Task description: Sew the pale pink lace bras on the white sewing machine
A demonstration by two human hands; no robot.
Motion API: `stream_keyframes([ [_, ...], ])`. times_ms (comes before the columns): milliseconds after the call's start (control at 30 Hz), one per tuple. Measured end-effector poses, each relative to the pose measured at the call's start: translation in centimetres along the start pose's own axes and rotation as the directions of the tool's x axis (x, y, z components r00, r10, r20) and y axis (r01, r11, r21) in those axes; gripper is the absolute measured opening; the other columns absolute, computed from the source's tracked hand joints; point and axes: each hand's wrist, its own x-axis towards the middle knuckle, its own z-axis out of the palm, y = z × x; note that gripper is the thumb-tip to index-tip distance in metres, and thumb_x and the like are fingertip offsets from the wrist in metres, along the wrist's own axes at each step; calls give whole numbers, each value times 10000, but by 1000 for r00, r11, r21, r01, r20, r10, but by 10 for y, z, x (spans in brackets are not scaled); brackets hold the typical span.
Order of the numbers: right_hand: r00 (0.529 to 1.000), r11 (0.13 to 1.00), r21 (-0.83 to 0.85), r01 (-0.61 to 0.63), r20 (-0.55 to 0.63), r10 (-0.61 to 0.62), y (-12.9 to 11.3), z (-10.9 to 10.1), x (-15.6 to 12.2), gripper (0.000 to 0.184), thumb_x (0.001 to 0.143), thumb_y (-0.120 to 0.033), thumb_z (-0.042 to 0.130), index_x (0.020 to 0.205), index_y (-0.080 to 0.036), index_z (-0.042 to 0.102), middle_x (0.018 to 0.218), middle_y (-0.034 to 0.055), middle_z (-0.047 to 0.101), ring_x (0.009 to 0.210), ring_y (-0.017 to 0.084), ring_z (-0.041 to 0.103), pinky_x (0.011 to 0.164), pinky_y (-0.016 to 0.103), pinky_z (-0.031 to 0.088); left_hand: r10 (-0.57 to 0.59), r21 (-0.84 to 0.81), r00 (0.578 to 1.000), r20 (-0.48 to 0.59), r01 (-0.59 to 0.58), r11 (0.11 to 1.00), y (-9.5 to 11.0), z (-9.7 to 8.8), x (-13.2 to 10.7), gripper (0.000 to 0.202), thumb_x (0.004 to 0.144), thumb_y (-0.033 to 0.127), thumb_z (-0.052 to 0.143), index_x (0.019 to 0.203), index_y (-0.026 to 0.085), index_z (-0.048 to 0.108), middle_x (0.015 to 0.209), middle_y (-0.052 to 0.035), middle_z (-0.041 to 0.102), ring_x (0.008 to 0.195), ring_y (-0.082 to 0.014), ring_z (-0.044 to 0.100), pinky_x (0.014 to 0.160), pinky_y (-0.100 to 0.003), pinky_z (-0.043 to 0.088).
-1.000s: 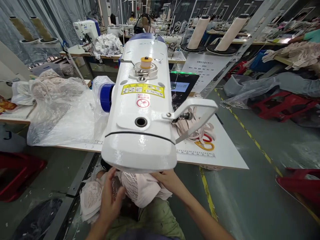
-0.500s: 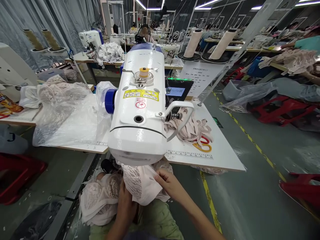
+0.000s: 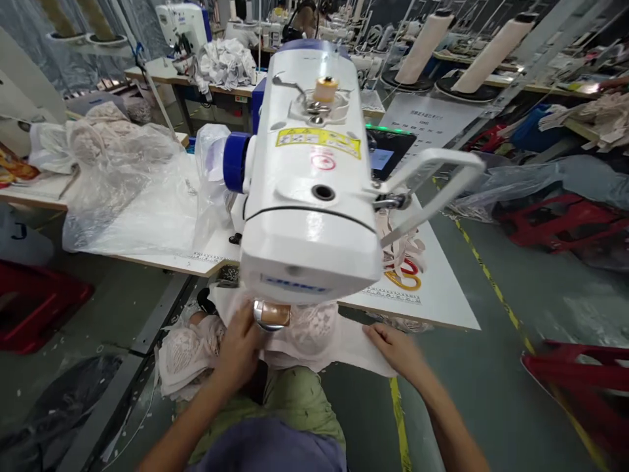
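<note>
A pale pink lace bra (image 3: 314, 331) is spread sideways just in front of and below the white sewing machine head (image 3: 309, 249). My right hand (image 3: 396, 351) pinches the end of its right band, thumb and fingers closed on the cloth. At the other side my left hand (image 3: 240, 344) is closed on the bra's left part, slightly blurred. Beside its fingers shows a shiny metal-edged, brownish rectangle (image 3: 272, 314), whose kind I cannot make out. The machine head hides the needle area. More lace bras (image 3: 189, 351) hang in a bunch at the left of my lap.
Yellow-and-red-handled scissors (image 3: 403, 275) and pale straps lie on the white table's right part (image 3: 442, 295). Clear plastic (image 3: 137, 203) covers the left part. A presser lever (image 3: 432, 190) juts out rightward from the machine. Thread cones (image 3: 425, 49) stand behind, red stools (image 3: 580, 393) at right.
The bra has gone from bunched and folded to spread out in front of the machine. My right hand has moved right with the band; my left hand has risen slightly. The view has shifted closer.
</note>
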Motion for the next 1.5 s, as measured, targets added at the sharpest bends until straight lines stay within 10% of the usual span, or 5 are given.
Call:
stream_keyframes([
  [500,851,864,-149,481,-160,-501,-80,171,25,672,981,-587,415,1477,-137,354,1384,238,525,1276,397,511,1034,593,437,-688,387,725,28,627,676,-115,-51,-63,442,992,422,306,1083,88,581,1033,-206,637,969,-312,641,752,-383,501],
  [800,838,840,143,523,-265,-477,-117,147,-8,578,969,-483,519,1449,-195,376,1441,204,449,1355,368,421,1062,570,422,-732,545,655,188,550,633,-85,-71,-106,431,1000,373,296,719,179,560,696,-96,622,678,-234,609,585,-289,326],
  [1133,268,467,248,849,559,-785,-204,161,-57,250,860,-430,691,859,-180,697,806,33,740,748,210,677,651,276,455,-404,-178,851,336,479,860,35,-64,-118,339,999,358,369,757,196,541,777,-55,625,745,-186,586,663,-291,389],
  [1367,518,598,308,740,306,-799,-180,83,-68,287,968,-436,502,846,-198,609,741,25,676,665,176,630,586,257,368,-338,-691,681,649,714,112,11,-75,-73,388,884,545,603,904,158,623,877,-50,624,805,-177,556,766,-290,433],
  [1500,616,681,437,587,305,-726,-173,54,-70,233,939,-383,530,797,-205,576,715,-1,624,643,153,575,604,241,362,-223,-696,713,665,699,161,27,-76,-45,430,899,555,590,788,140,588,736,3,528,672,-116,438,650,-237,351],
])
